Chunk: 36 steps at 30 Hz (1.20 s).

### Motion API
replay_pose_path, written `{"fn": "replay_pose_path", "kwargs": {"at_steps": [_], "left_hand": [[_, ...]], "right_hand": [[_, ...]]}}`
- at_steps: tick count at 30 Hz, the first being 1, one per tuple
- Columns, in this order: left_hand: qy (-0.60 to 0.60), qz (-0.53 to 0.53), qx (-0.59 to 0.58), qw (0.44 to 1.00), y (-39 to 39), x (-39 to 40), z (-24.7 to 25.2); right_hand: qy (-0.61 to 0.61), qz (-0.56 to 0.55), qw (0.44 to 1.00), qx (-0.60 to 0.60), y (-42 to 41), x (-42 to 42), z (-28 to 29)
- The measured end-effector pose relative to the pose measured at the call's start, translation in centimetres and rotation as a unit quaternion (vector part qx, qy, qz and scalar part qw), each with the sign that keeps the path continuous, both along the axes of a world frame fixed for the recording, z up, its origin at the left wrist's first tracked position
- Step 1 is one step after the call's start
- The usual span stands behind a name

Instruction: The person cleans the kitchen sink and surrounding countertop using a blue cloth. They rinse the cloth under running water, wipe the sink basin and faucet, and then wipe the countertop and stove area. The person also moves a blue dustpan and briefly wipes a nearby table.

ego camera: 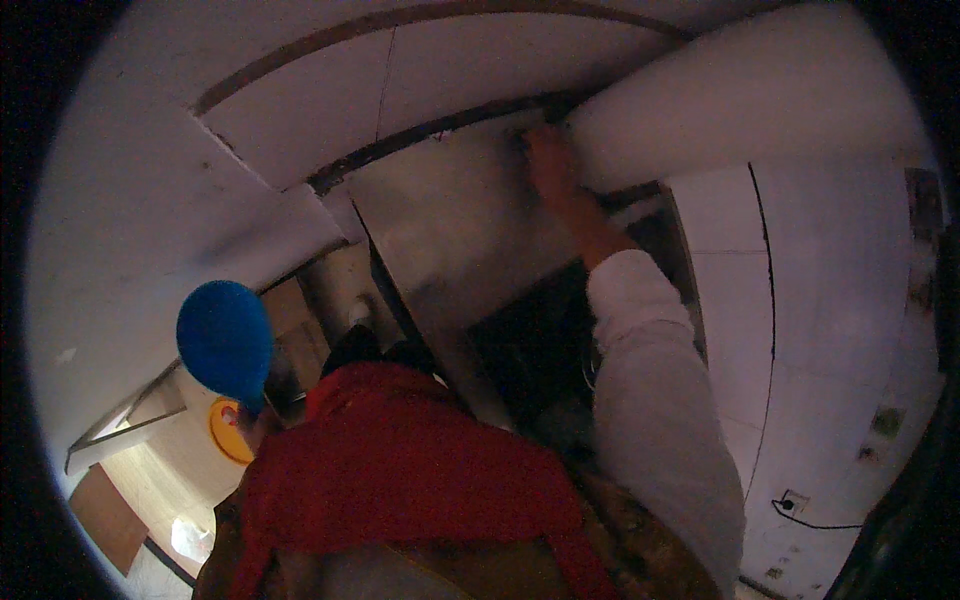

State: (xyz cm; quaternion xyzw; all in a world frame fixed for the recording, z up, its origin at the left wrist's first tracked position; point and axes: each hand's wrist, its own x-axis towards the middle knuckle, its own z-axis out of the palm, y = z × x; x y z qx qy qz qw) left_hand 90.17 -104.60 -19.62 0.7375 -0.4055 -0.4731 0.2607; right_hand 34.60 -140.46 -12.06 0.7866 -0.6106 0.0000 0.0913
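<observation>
My left hand (256, 429) is at the lower left, partly hidden by my red garment. It grips the narrow end of a blue rounded object (225, 337), perhaps a paddle or a scoop. Beside the same hand is a yellow round object (225, 435), possibly a lid; I cannot tell whether the hand holds it too. My right hand (553, 161) reaches far forward to the upper edge of a pale panel (442, 225), near a dark gap. Dim light and blur hide its fingers, so whether they grip anything is unclear.
A dark opening (540, 337) lies under my right forearm. White tiled wall (727, 300) rises on the right, with a plugged-in black cable (817, 526). A brown board (109, 517) and a white plastic bag (191, 538) are on the lower left.
</observation>
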Motion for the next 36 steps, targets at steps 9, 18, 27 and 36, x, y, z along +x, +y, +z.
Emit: {"fn": "replay_pose_path", "kwargs": {"at_steps": [9, 18, 27, 36], "left_hand": [[-0.052, -0.02, 0.016, 0.998, 0.2, -2.9, -2.1], [-0.042, -0.07, 0.009, 0.997, 1.8, -0.2, -5.7], [-0.042, -0.152, 0.063, 0.986, 2.8, 1.4, -8.7], [-0.122, -0.059, 0.053, 0.989, -0.5, -2.7, -0.2]], "right_hand": [[0.018, -0.004, 1.0, -0.013, 7.0, -2.3, 3.1], [0.141, -0.047, 0.988, 0.039, 8.2, 0.9, 3.9], [0.144, -0.004, 0.983, -0.117, 0.9, 2.7, 2.3], [0.033, -0.004, 0.988, -0.149, 0.7, 6.6, 4.0]]}}
